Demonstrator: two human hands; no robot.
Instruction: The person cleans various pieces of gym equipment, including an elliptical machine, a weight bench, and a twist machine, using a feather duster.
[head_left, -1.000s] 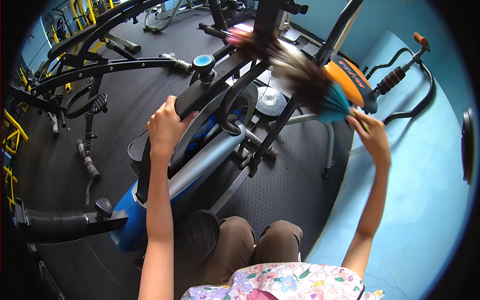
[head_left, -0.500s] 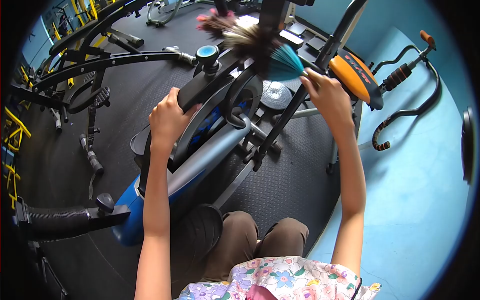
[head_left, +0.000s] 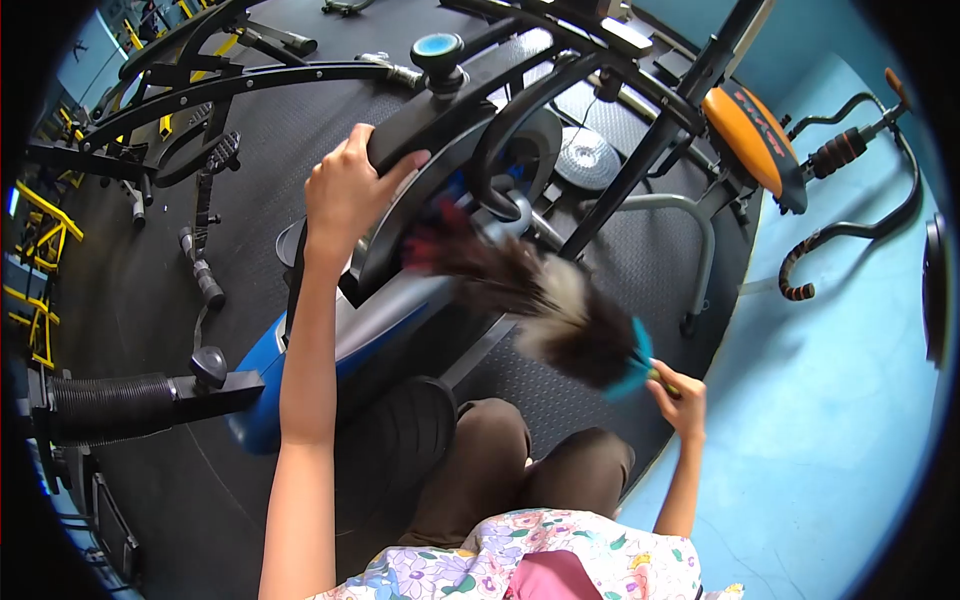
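A feather duster (head_left: 570, 318) with dark, white and reddish feathers and a teal collar is pinched by its handle in my right hand (head_left: 682, 400), low on the right. Its feathers, blurred by motion, sweep left across the blue-and-silver body (head_left: 378, 330) of an exercise bike, the reddish tip near the flywheel cover. My left hand (head_left: 345, 195) wraps over the edge of the bike's black upper frame (head_left: 425, 130), thumb extended along it. A black knob with a blue top (head_left: 438, 50) rises from the frame just beyond that hand.
An orange-and-black padded seat (head_left: 752, 140) and curved black handlebars (head_left: 830, 240) stand by the light blue wall (head_left: 830, 400) at right. A round silver plate (head_left: 588, 158) lies behind the bike. Black gym frames (head_left: 220, 80) and yellow racks (head_left: 45, 225) fill the left side.
My right hand has swung the duster down and toward me, from above the bike to beside its body. My left hand stays on the frame; the view has shifted slightly.
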